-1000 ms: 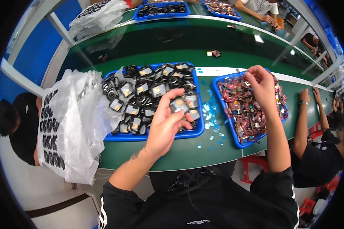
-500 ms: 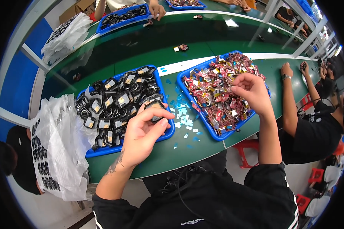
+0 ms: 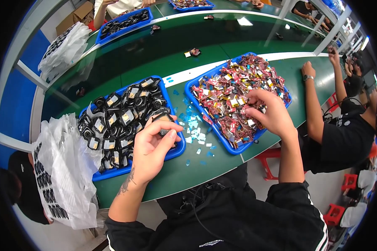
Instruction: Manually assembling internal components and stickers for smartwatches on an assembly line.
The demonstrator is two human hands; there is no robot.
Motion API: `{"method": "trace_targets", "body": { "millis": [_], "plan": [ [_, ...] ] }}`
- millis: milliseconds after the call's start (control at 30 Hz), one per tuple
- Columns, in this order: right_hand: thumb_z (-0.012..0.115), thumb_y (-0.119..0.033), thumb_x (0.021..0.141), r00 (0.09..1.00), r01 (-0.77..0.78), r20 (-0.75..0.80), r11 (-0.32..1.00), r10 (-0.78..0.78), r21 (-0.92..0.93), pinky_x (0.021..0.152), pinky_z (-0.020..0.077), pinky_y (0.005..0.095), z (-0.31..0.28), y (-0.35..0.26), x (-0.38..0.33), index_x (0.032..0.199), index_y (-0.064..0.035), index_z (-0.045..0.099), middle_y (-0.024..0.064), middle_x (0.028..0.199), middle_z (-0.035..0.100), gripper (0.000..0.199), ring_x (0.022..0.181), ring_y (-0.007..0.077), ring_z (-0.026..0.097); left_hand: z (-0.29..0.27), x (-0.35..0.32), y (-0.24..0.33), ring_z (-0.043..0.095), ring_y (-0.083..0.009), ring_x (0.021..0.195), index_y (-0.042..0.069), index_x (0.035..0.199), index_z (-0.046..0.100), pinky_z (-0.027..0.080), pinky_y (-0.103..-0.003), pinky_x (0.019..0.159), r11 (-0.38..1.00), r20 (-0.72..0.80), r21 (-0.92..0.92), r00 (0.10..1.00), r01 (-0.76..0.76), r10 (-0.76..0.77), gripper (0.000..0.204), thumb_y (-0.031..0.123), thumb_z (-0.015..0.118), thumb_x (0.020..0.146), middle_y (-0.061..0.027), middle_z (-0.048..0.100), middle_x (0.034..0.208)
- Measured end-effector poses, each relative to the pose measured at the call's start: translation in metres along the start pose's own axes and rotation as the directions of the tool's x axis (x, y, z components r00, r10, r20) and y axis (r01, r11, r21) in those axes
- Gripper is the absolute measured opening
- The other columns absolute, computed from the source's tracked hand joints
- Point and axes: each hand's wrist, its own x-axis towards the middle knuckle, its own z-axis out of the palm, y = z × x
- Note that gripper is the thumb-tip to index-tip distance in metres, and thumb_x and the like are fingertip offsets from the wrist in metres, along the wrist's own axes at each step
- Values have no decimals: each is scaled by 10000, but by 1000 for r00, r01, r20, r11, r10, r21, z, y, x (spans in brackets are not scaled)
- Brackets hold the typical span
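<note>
My left hand (image 3: 150, 146) is closed around a black plastic watch-like case (image 3: 162, 119), mostly hidden behind the fingers. It is over the right edge of a blue tray (image 3: 181, 146) heaped with similar black cases (image 3: 127, 118), many showing a pale rectangular piece. My right hand (image 3: 272, 115) reaches over a second blue tray (image 3: 222, 144). Its thumb and index finger are apart at a pile of small red circuit boards (image 3: 234, 79) with wires and silver-and-yellow pieces. Nothing can be seen held between those fingertips.
Between the trays, small white and blue film scraps (image 3: 195, 131) litter the green table (image 3: 176, 180). Clear plastic bags (image 3: 67, 167) lie at the left. A loose board (image 3: 192, 52) rests beyond the white strip. A co-worker's arm (image 3: 312, 96) is at the right.
My right thumb and index finger have spread and moved down among the circuit boards. My left hand keeps its hold on the case. The whole view has shifted slightly.
</note>
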Motion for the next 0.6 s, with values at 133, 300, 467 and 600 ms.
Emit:
{"method": "trace_targets", "body": {
  "millis": [133, 300, 467, 600],
  "plan": [
    [734, -53, 766, 976, 169, -117, 976, -185, -135, 639, 477, 297, 3, 9, -2, 1013, -31, 628, 71, 790, 642, 270, 704, 195, 602, -5, -1, -3, 589, -104, 866, -22, 1030, 655, 487, -242, 767, 1000, 0, -12, 1000, 12, -12, 147, 39, 582, 919, -112, 528, 1169],
    [688, 12, 796, 879, 32, -431, 875, 206, 483, 586, 383, 174, 24, -21, -5, 1042, -20, 630, -24, 770, 623, 255, 659, 17, 509, 1, -2, -7, 561, -127, 1015, 3, 1082, 680, 480, -258, 853, 1000, -23, 3, 1000, 10, -10, 201, 12, 617, 891, -85, 496, 1186],
    [664, -16, 831, 904, -107, -403, 988, 142, 108, 609, 438, 211, 25, -17, 11, 1073, -21, 612, 7, 733, 613, 248, 636, 63, 523, 5, -4, -12, 575, -107, 933, 2, 1068, 685, 479, -245, 821, 1000, 35, 20, 999, -11, 10, 186, 35, 620, 897, -60, 556, 1082],
    [626, -12, 875, 947, -125, -176, 810, 270, 573, 620, 429, 186, 1, -1, 15, 1115, -2, 568, -1, 766, 613, 247, 705, 30, 545, 0, -7, -13, 584, -92, 890, 2, 1051, 692, 485, -225, 782, 998, -13, 61, 1000, -13, 14, 172, 39, 615, 902, -62, 568, 1054]
  ]
}}
